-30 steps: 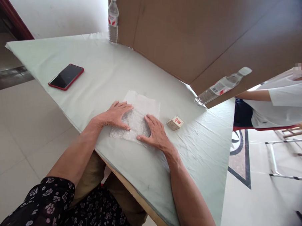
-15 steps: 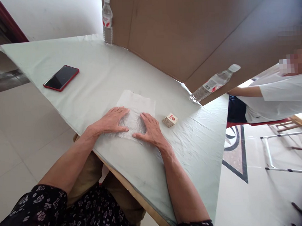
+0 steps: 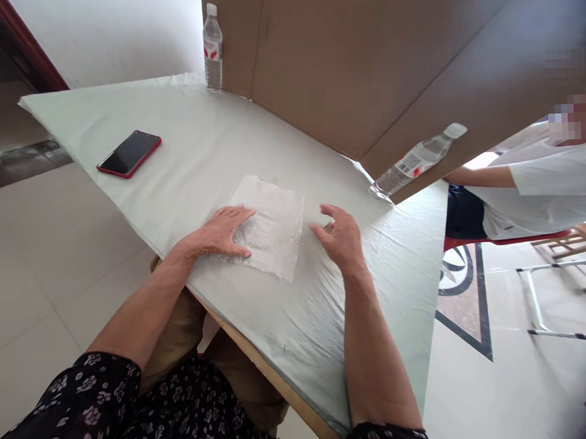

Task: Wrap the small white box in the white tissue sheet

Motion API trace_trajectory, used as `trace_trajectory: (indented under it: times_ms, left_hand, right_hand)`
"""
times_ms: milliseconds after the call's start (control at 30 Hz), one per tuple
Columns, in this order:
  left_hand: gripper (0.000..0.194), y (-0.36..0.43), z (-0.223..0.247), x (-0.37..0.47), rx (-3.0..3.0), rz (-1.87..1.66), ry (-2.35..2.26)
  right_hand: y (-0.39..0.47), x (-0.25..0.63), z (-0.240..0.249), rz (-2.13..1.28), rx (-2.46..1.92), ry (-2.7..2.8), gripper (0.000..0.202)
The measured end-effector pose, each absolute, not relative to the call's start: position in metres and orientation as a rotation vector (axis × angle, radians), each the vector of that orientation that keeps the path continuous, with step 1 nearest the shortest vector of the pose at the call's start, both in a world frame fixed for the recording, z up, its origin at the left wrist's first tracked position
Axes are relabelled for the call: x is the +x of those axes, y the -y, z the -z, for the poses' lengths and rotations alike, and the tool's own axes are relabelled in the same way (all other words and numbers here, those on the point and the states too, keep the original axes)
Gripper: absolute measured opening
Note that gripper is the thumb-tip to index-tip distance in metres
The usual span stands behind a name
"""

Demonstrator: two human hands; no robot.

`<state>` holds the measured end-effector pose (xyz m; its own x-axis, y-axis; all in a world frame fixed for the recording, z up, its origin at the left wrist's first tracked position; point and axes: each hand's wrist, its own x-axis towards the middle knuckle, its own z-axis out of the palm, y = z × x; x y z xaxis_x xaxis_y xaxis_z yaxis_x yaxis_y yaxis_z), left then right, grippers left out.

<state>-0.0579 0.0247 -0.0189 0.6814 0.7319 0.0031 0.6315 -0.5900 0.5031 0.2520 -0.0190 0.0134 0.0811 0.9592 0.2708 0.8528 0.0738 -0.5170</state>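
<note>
A sheet of translucent bubble wrap (image 3: 274, 236) lies flat on the cloth-covered table in front of me. My left hand (image 3: 220, 232) rests on its left side, fingers stretched out and thumb apart. To the right of the sheet, my right hand (image 3: 341, 233) hovers with curved fingers and a gap between thumb and forefinger. It is over the small printed box (image 3: 329, 225), of which only a sliver shows; the rest is hidden behind the hand.
A phone in a red case (image 3: 129, 153) lies at the left. One water bottle (image 3: 212, 51) stands at the back; another water bottle (image 3: 417, 162) is by the brown cardboard partition (image 3: 315, 69). Beyond it at the right sits a person in a white shirt (image 3: 539, 189).
My right hand has lifted off the bubble wrap and moved right, over the small box. My left hand has stayed on the sheet. The view has shifted slightly.
</note>
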Motion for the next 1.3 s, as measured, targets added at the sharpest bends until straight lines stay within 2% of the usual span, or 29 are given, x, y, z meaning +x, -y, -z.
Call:
trace_trajectory:
  times_ms: [100,167,333,400,633,867,1067,1300]
  left_hand:
    - [0.099,-0.024,0.018,-0.057,2.415,-0.29,-1.055]
    - [0.1,-0.024,0.017,-0.056,2.411,-0.282,-1.063]
    - [0.102,-0.024,0.018,-0.055,2.407,-0.306,-1.079]
    - [0.103,-0.024,0.019,-0.055,2.411,-0.312,-1.075]
    - [0.109,-0.027,0.024,-0.054,2.421,-0.314,-1.075]
    - [0.109,-0.029,0.028,-0.053,2.42,-0.346,-1.064]
    - [0.108,-0.026,0.027,-0.053,2.396,-0.353,-1.058]
    - [0.107,-0.025,0.025,-0.052,2.392,-0.373,-1.054]
  right_hand:
    - [0.019,0.278,-0.014,-0.212,-2.094,1.718,0.074]
    - [0.021,0.289,-0.01,-0.249,-2.193,1.711,0.078]
    - [0.026,0.29,-0.006,-0.312,-2.19,1.653,0.051]
    - [0.028,0.28,-0.012,-0.353,-2.097,1.633,0.048]
    - [0.021,0.203,-0.026,-0.523,-1.513,1.899,0.047]
    - [-0.001,0.174,0.005,-0.541,-1.571,2.145,0.055]
    - [0.001,0.187,0.019,-0.663,-1.499,2.016,0.059]
    - [0.001,0.184,0.027,-0.582,-1.512,1.965,0.057]
